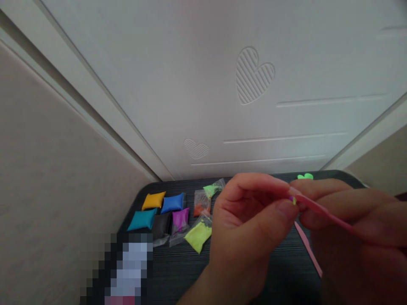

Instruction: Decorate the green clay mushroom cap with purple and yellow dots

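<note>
My left hand (244,237) is closed in a pinch, thumb against forefinger, on a tiny purple and yellow piece of clay (293,200). Close against it on the right, my right hand (359,212) is closed around a thin pink modelling tool (333,218). The tool's tip reaches the small piece between the fingertips. Most of the clay is covered by my fingers. Below my hands, a second pink modelling tool (308,248) lies on the dark table (178,271). A bright green shaped piece (305,176) sits behind my right hand.
Packets of coloured clay lie at the left: orange-yellow (154,201), blue (172,203), teal (142,219), black (161,224) and purple (180,218). Opened bags hold orange (201,210), green (210,191) and yellow-green clay (199,236). A white panel (159,84) rises behind the table.
</note>
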